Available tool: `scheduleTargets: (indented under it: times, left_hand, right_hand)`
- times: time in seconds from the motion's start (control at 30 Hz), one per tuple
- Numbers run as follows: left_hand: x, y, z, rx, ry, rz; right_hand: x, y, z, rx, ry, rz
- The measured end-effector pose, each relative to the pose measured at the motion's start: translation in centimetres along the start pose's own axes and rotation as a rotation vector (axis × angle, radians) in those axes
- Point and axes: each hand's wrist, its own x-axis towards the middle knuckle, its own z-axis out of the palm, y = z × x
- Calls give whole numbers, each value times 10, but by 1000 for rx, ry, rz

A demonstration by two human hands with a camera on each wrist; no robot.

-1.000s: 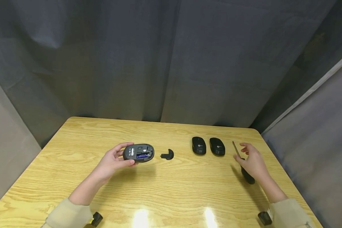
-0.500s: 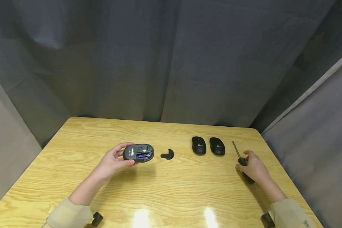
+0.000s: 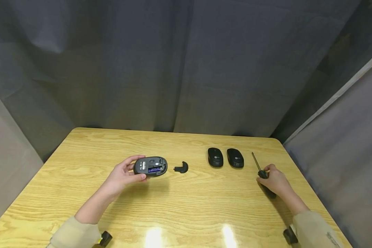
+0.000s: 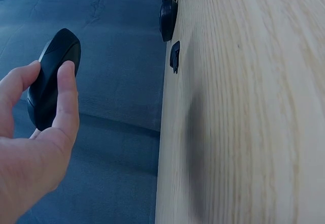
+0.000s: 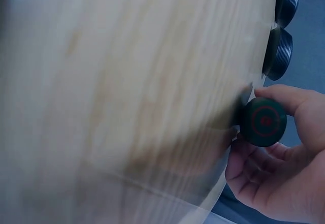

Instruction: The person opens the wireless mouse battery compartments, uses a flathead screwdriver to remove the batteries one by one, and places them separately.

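The background is formed by a dark grey curtain (image 3: 127, 75), hung behind the far edge of a wood-grain table (image 3: 186, 206). At the left, a mouse (image 3: 147, 167) is gripped by the left hand (image 3: 118, 178), with the thumb on its near side and fingers on its far side. It is raised clear of the surface, as shown by the shadow in the left wrist view. Its underside is turned up towards the head camera, and a blue battery (image 3: 155, 169) is exposed in the uncovered compartment. It is probably held by one end so that the compartment is left unobstructed. Its long axis is roughly parallel to the table's far edge, with the compartment end pointing right, towards a loose black cover (image 3: 183, 168). The cover is presumably laid there to be kept within reach.

Farther right, a left standing mouse (image 3: 215, 157) and a right standing mouse (image 3: 235, 158) are set side by side, apart, long axes running towards the far edge. Near the right edge, a screwdriver (image 3: 262, 174) is pinched at its handle by the right hand (image 3: 276, 179). Its tip is directed towards the far edge, leaning slightly left; whether its handle is lifted cannot be told.
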Motion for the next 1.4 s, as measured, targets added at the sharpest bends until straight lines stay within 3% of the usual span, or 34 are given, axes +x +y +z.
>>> scheduleTargets:
  times: [0.23, 0.53, 0.83, 1.0, 1.23, 1.4]
  left_hand:
    - [1, 0, 0, 3, 1, 1]
    - [1, 1, 1, 15, 5, 3]
    - [0, 2, 0, 5, 8, 2]
    - [0, 1, -1, 7, 14, -5]
    - [0, 0, -2, 8, 19, -12]
    - [0, 0, 0, -4, 15, 4]
  right_hand:
    - [4, 0, -1, 5, -11, 17]
    - [0, 5, -2, 35, 52, -1]
    - [-5, 6, -12, 49, 206, -90]
    - [-10, -1, -22, 93, 260, -105]
    - [-15, -14, -31, 93, 408, -179]
    - [-18, -26, -37, 102, 438, -192]
